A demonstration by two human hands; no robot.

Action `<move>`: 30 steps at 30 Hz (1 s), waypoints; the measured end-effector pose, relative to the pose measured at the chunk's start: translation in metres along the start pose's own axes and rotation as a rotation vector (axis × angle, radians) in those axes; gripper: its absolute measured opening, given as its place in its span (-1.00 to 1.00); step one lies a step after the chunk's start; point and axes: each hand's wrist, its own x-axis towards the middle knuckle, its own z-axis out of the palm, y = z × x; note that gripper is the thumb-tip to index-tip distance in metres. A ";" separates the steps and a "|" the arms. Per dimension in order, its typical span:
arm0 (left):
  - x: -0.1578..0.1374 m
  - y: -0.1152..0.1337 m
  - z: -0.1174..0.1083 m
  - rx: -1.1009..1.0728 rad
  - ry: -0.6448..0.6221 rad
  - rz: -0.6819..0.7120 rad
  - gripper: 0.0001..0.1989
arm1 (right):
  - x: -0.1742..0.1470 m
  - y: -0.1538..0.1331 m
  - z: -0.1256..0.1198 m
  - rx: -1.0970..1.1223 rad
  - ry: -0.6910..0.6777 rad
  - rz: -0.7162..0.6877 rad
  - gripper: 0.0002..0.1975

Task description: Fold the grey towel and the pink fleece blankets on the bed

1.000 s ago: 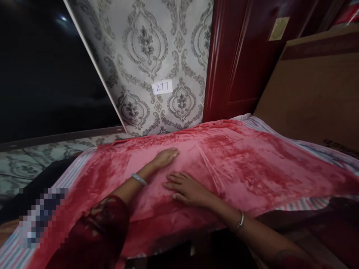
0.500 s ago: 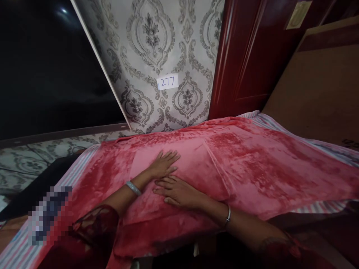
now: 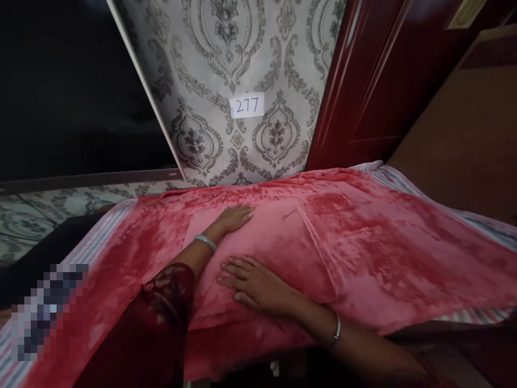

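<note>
a folded pink cloth [image 3: 278, 231] lies flat in the middle of a spread red blanket [image 3: 371, 242], its layered edge slanting along the right side. the left hand [image 3: 236, 217] lies palm down on the cloth's far part, fingers out straight and close together. the right hand [image 3: 256, 283] lies nearer the body, palm down, fingers open and a little spread, gripping nothing. striped fabric [image 3: 100, 237] shows past the blanket's edges, and a card [image 3: 247, 105] reading 277 is on the patterned wall [image 3: 194, 81] behind.
</note>
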 end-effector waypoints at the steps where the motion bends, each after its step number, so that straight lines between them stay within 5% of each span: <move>1: 0.001 -0.002 0.002 -0.002 0.014 -0.003 -0.39 | 0.000 0.000 0.000 0.003 -0.005 0.002 -0.49; 9: -0.006 0.003 0.004 0.000 0.044 -0.010 -0.39 | 0.002 0.001 0.001 0.013 0.002 0.014 -0.50; 16: -0.020 0.028 -0.019 0.114 0.114 -0.058 -0.45 | 0.001 0.000 -0.001 0.027 0.010 0.023 -0.53; 20: -0.060 0.050 -0.033 -0.101 0.146 0.082 -0.39 | 0.006 -0.003 -0.005 0.009 0.017 0.008 -0.54; 24: -0.118 0.070 -0.036 -0.326 0.037 0.221 -0.36 | 0.023 -0.017 -0.012 0.013 0.005 -0.094 -0.58; 30: -0.151 0.054 -0.029 -0.118 -0.065 0.149 -0.43 | 0.049 -0.025 0.007 -0.038 -0.054 -0.184 -0.51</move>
